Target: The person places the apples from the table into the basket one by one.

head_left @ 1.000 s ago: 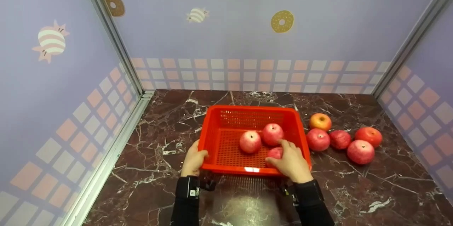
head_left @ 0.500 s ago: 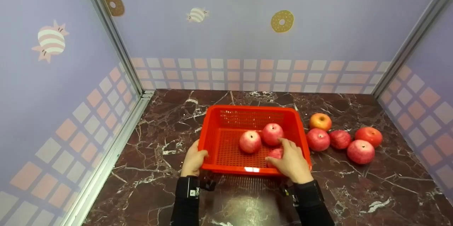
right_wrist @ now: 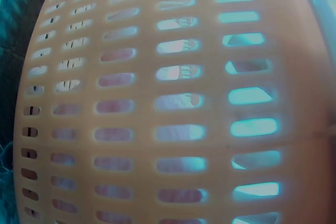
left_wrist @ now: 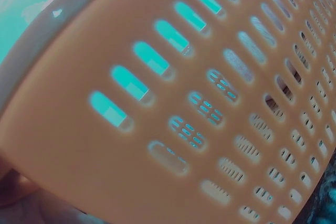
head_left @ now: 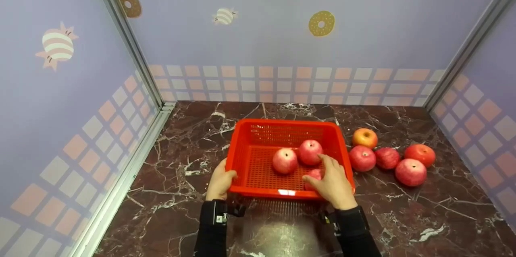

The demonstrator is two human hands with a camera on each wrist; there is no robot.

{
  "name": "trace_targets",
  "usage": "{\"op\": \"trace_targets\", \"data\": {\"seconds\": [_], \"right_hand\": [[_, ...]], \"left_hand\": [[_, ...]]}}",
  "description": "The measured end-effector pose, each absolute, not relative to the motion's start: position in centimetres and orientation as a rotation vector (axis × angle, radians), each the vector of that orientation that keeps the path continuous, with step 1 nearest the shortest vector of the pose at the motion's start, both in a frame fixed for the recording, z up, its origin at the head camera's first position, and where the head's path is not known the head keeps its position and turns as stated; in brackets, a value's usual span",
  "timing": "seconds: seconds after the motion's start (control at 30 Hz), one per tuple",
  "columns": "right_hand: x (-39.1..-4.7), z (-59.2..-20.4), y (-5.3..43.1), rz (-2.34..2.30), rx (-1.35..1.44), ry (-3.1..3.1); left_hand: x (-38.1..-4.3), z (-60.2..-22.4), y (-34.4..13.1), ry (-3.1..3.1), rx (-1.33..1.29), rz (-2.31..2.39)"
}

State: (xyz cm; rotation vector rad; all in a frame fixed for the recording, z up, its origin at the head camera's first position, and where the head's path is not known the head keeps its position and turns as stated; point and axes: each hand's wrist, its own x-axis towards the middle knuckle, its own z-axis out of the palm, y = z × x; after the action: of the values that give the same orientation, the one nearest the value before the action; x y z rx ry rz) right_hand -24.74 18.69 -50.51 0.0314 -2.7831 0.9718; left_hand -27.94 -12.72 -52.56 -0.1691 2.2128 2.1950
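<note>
Fingers (head_left: pixel 328 163) of the right hand (head_left: pixel 336 183) are parted from the thumb in a loose arch, with a partly hidden apple (head_left: pixel 315 173) showing in the gap. Whether any fingertip touches it cannot be told, but no firm grip shows. The relation that counts is this one: the apple lies below and to the left of the fingers, behind the thumb as the head camera sees it — round, with no plain long axis to line up with. The right hand is by far the nearer.

The index fingertip also comes close to a second apple (head_left: pixel 309 151), farther from the person; contact there is unclear. A third apple (head_left: pixel 285 161) sits just left of that one, near the middle of the red basket (head_left: pixel 258 191).

The basket's long side runs left to right across the person's front. At its near left corner the left hand (head_left: pixel 218 182) grips the rim, thumb over the edge.

Outside, just beyond the basket's right wall — again on the right hand's side — five more apples (head_left: pixel 388 159) sit clustered on the dark marbled table (head_left: pixel 181 208). Both wrist views show mostly slotted basket wall.
</note>
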Motion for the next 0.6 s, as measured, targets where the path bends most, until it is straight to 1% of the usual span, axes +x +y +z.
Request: {"op": "trace_targets", "data": {"seconds": [0.6], "right_hand": [[-24.74, -50.55, 18.94, 1.13, 0.055, -2.603]], "left_hand": [[-27.86, -52.46, -12.74, 2.168, -0.162, 2.214]]}}
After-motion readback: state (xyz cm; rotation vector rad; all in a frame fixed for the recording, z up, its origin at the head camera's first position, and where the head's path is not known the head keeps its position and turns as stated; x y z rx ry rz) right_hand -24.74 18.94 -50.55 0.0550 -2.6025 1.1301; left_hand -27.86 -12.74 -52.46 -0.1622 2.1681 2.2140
